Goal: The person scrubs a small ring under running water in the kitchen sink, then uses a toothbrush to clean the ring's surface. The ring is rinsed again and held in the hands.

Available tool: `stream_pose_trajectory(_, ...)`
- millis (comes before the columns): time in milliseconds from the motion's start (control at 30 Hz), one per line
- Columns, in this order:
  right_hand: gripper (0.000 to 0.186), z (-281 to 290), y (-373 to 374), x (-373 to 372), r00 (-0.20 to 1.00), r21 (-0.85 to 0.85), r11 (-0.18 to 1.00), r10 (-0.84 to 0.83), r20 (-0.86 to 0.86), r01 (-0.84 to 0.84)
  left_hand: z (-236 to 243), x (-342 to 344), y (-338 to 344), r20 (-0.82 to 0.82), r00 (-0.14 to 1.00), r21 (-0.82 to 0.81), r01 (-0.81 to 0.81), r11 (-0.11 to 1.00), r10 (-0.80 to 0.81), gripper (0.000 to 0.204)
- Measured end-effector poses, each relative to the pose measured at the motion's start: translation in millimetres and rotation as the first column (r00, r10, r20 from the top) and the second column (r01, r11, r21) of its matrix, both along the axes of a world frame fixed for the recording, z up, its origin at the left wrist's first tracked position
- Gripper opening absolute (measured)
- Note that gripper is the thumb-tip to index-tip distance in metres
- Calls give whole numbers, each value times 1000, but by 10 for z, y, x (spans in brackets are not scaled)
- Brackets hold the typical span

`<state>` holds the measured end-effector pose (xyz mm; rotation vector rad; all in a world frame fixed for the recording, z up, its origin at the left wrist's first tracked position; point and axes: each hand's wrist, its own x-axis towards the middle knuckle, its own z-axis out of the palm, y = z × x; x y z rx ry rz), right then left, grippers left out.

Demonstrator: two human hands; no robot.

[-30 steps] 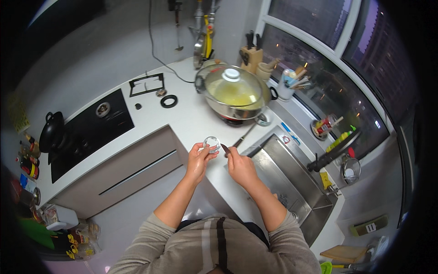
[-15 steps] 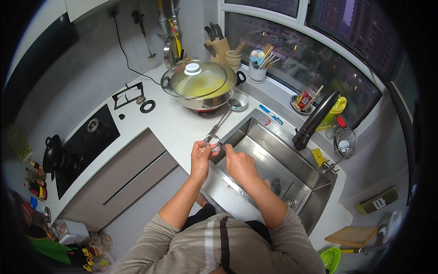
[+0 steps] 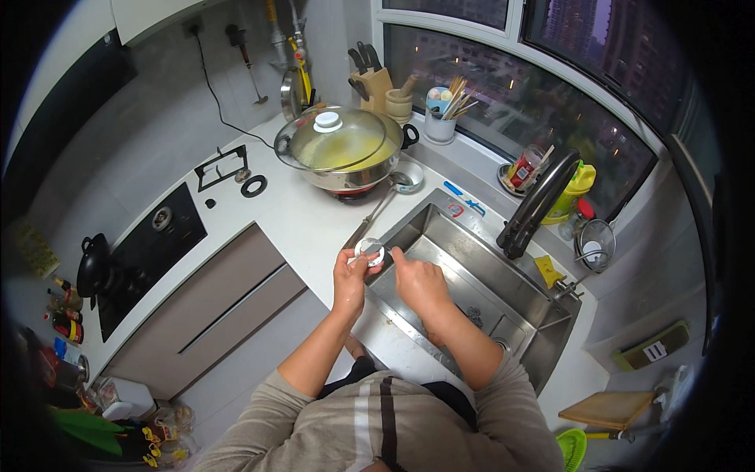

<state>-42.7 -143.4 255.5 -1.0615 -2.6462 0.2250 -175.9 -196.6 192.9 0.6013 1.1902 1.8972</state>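
A small round white disc [image 3: 363,245] with grey patches is held by its edge in the fingers of my left hand [image 3: 348,279], over the sink's near left corner. My right hand [image 3: 421,282] is closed around a thin tool, mostly hidden by the fingers. The tool's grey tip [image 3: 373,248] lies against the disc's face; its exact kind is too small to make out. Just beyond my left hand, a long-handled ladle [image 3: 379,209] lies on the counter, its head in a small bowl [image 3: 410,175].
The steel sink [image 3: 440,236] with a black faucet [image 3: 543,204] is below and right of my hands. A lidded pot [image 3: 338,169] with yellow content stands beyond. Blue tools [image 3: 465,198] lie on the sink's far edge. A black hob [image 3: 153,259] is at left.
The disc has turned, so its white face now shows more fully. My hands have shifted slightly, and the tool tip rests across the face. The whole view has moved a little.
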Motion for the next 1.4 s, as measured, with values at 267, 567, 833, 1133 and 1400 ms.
stream_pose_trajectory(267, 18, -33, -55, -52, 995, 9, 995, 95, 14, -95, 73, -31, -92, 94, 993, 9, -67, 998, 66, 17)
stream_pose_trajectory(567, 18, 117, -78, -61, 990, 48, 989, 136, 26, -137, 23, -116, -128, 87, 996, 47, -37, 998, 33, 14)
stream_pose_trajectory(833, 17, 235, -156, -22, 976, 69, 974, 211, 52, -214, 71, -210, -105, 65, 997, 54, 49, 997, -52, 11)
stream_pose_trajectory(1133, 15, 263, -51, 13, 988, 50, 988, 144, 60, -147, 211, -131, -35, -8, 1000, -66, -16, 998, 15, 9)
stream_pose_trajectory(1400, 16, 266, -45, 31, 987, 56, 988, 140, 79, -144, 184, -104, -60, 6, 1000, -88, 12, 996, -12, 10)
